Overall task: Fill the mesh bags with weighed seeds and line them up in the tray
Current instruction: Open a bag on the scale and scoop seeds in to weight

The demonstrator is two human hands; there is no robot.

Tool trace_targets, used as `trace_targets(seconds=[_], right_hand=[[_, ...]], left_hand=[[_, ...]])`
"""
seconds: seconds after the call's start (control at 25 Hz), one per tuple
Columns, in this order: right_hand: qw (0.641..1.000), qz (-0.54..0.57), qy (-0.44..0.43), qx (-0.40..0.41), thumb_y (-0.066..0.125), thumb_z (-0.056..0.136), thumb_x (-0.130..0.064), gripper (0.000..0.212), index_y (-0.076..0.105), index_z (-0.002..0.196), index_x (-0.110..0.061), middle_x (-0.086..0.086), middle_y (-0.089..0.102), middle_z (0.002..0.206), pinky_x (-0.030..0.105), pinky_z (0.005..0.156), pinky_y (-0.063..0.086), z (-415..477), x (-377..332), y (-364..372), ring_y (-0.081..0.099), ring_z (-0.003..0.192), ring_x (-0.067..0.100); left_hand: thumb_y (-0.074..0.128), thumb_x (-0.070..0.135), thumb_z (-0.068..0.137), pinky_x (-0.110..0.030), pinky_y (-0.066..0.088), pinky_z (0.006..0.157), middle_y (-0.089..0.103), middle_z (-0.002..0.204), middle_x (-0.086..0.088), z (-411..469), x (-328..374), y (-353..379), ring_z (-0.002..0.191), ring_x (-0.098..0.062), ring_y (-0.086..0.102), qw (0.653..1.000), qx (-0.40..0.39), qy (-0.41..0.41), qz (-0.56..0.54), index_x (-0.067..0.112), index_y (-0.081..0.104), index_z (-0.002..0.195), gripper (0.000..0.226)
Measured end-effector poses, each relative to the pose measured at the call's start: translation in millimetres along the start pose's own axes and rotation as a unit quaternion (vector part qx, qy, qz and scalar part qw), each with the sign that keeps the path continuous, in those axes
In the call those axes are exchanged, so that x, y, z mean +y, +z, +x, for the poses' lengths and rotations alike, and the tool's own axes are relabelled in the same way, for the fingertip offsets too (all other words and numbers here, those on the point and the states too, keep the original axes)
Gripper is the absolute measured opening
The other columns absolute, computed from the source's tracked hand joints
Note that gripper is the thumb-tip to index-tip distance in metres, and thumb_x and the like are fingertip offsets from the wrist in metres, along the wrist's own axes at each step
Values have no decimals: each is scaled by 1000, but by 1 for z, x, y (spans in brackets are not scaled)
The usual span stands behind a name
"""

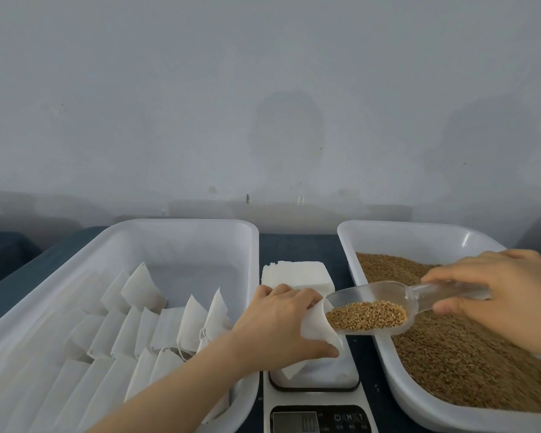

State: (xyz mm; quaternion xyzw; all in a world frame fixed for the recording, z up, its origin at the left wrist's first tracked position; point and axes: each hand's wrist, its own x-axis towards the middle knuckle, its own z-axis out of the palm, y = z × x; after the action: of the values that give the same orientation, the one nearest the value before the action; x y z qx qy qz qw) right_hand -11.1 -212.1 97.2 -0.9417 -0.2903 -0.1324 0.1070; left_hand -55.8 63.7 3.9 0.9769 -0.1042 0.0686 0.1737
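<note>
My left hand (pixel 281 323) grips a white mesh bag (pixel 317 331) with its mouth held open, just above the scale's platform (pixel 322 375). My right hand (pixel 500 292) holds the handle of a clear plastic scoop (pixel 388 295). The scoop carries brown seeds (pixel 367 315), and its front lip sits at the bag's mouth. A white tray (pixel 181 235) on the left holds several filled white bags (pixel 156 326) standing in rows. On the right, another white tray (pixel 397 232) is full of loose brown seeds (pixel 456 354).
A stack of flat unfilled bags (pixel 297 273) lies behind the scale, between the two trays. The scale's display and buttons (pixel 319 420) face me at the bottom edge. Everything stands on a dark blue surface (pixel 297 245) against a pale wall.
</note>
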Motion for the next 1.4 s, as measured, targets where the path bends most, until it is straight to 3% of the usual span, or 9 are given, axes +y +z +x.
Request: trace_targets(seconds=[0.16,0.32,0.56,0.76,0.96,1.08,1.2,1.32,1.4], right_hand=[[999,-34,-17,-18,36,61,-78,35,48,93,-71,-44,55,91,26,82,22,8,-2,-5,49,77,-12],[996,-84,-35,-17,47,65,-71,26,48,91,-71,-44,55,86,20,84,13,15,-9,-9,47,83,-13],[984,-167,-60,-32,41,71,-73,18,50,84,-66,-37,56,85,18,83,5,25,-25,-27,39,90,-13],[956,-268,-108,-41,45,83,-63,22,58,93,-49,-22,59,77,24,84,6,39,-52,-44,41,82,-7],[909,-391,-144,16,55,86,-45,15,56,83,-31,-14,60,80,33,89,8,45,-87,-46,46,86,11],[900,-410,-144,22,61,82,-28,7,56,77,-29,-10,57,74,37,89,9,44,-100,-39,48,82,17],[879,-452,-140,52,67,73,-36,7,61,72,-35,-15,59,68,36,88,15,41,-92,-45,53,77,13],[915,-364,-98,141,72,66,-42,17,58,67,-34,-14,58,57,33,79,26,35,-55,-59,58,60,19],[957,-236,6,170,67,72,-40,28,43,72,-26,-5,51,50,35,70,44,33,-29,-57,53,45,23]], left_hand=[[56,79,68,-22,19,84,49,122,18,-2,1,-3,86,2,18,1000,-4,-2,-27,39,40,125,71],[53,78,71,-24,21,92,51,122,19,-2,2,-3,99,1,30,1000,2,9,-17,39,42,124,67],[52,79,71,-28,24,99,53,120,20,3,4,-5,112,-5,39,1000,10,7,6,39,43,123,66],[56,77,68,-30,32,89,54,104,18,7,15,-9,94,-6,42,1000,22,-17,-4,34,48,119,67],[71,61,67,-30,52,83,59,103,12,10,19,-4,94,-8,57,978,11,-88,-187,30,48,114,61],[73,55,68,-21,51,75,58,102,13,8,15,-3,93,-4,56,975,9,-98,-201,35,43,112,57],[70,52,71,-16,45,64,55,96,15,7,14,-5,85,-1,54,973,6,-101,-207,36,42,106,47],[68,49,72,-14,39,57,53,92,16,6,14,-6,79,-2,53,970,-6,-109,-219,36,44,103,40],[68,50,72,-13,36,54,52,92,16,5,14,-7,77,-3,53,970,-10,-107,-219,38,44,104,41]])
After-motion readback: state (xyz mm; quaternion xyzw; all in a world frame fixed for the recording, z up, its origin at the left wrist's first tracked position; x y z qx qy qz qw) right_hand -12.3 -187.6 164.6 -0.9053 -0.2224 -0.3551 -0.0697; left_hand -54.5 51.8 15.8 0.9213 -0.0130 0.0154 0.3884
